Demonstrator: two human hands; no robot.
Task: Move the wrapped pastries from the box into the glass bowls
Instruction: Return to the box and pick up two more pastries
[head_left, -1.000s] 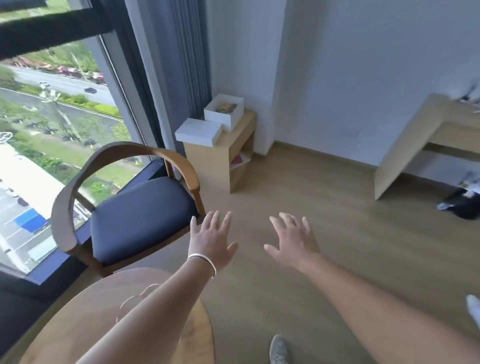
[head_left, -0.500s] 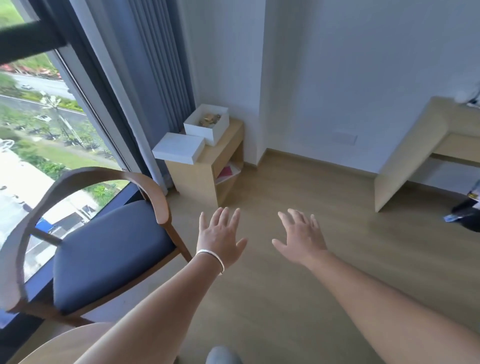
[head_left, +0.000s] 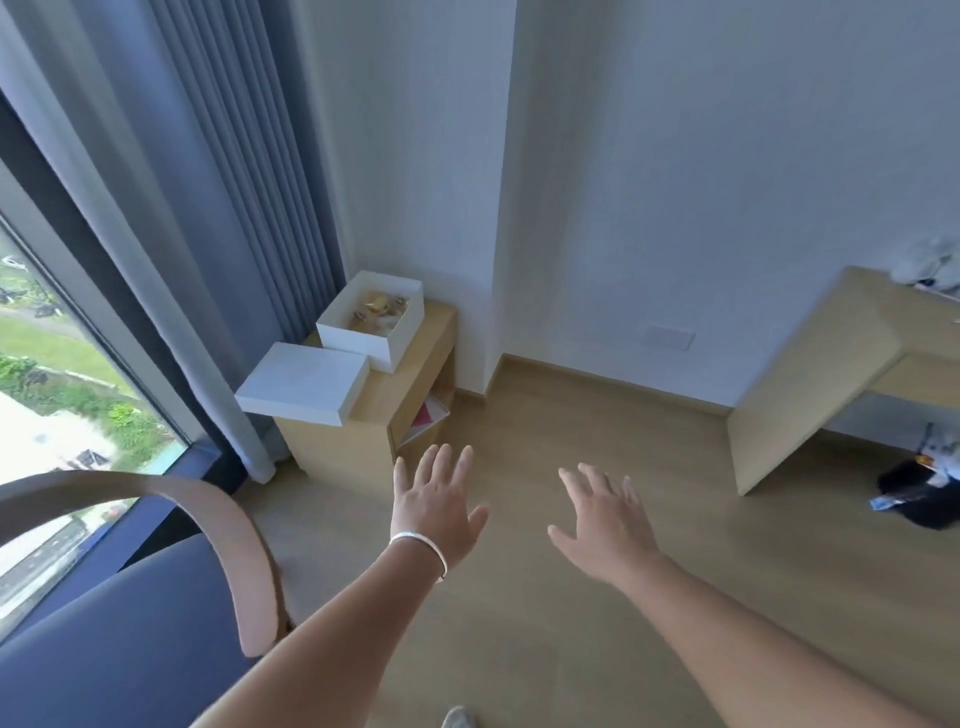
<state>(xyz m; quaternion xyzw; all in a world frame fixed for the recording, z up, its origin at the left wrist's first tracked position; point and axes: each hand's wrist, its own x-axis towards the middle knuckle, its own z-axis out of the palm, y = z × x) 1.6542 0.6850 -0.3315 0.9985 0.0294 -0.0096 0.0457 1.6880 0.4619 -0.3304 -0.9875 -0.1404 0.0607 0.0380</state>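
An open white box (head_left: 363, 338) stands on a low wooden cabinet (head_left: 374, 415) in the corner by the curtain. Inside it lie wrapped pastries (head_left: 379, 306) in gold-coloured wrapping. Its white lid (head_left: 304, 382) lies beside it on the cabinet's near end. My left hand (head_left: 434, 506), with a white bracelet at the wrist, and my right hand (head_left: 605, 519) are stretched out in front of me with fingers spread, both holding nothing, well short of the cabinet. No glass bowls are in view.
A wooden armchair with a blue seat (head_left: 130, 623) stands at the lower left by the large window (head_left: 52, 389). A light wooden desk (head_left: 841, 384) is at the right, with a dark bag (head_left: 924, 499) on the floor beneath it. Wooden floor lies between.
The view has advanced toward the cabinet and box; the chair slid to the lower left and the round table dropped out of view. Both hands stay spread and empty.
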